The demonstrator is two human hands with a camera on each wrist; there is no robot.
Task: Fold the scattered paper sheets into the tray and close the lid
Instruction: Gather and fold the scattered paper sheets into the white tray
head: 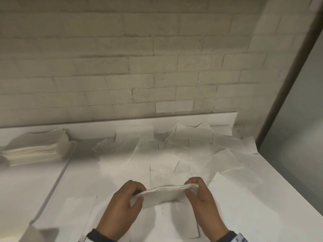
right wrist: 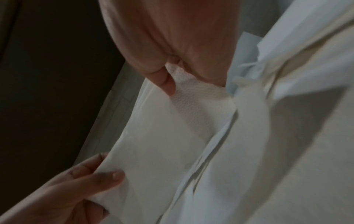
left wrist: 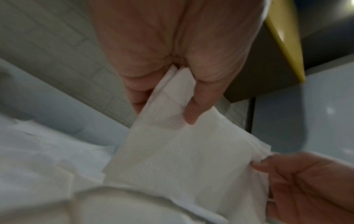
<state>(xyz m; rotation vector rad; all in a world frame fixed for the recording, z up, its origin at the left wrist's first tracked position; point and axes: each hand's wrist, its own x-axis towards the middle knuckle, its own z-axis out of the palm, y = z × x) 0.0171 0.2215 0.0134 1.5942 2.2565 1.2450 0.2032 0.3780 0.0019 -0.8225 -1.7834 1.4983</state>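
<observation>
The folded paper sheet [head: 164,195] is held in the air just above the near part of the tabletop [head: 272,198], stretched between both hands. It is white, soft and finely embossed (the dimpled texture shows clearly in the wrist views), doubled into several layers whose loose edges fan out at the right end. The left hand [head: 122,205] has its grip closed on the left end, thumb over the top face and fingers curled beneath. The right hand [head: 201,194] pinches the right end between thumb and curled fingers.

Beneath and beyond lie the scattered sheets [head: 167,151], flat, creased and overlapping, covering most of the white tabletop up to the wall. At far left a stack of folded sheets [head: 33,151] sits in the tray [head: 70,154], which has a shallow white wall with a rounded corner. The wall [head: 139,58] behind is pale painted brick. A dark frame [head: 286,81] edges a grey panel at right.
</observation>
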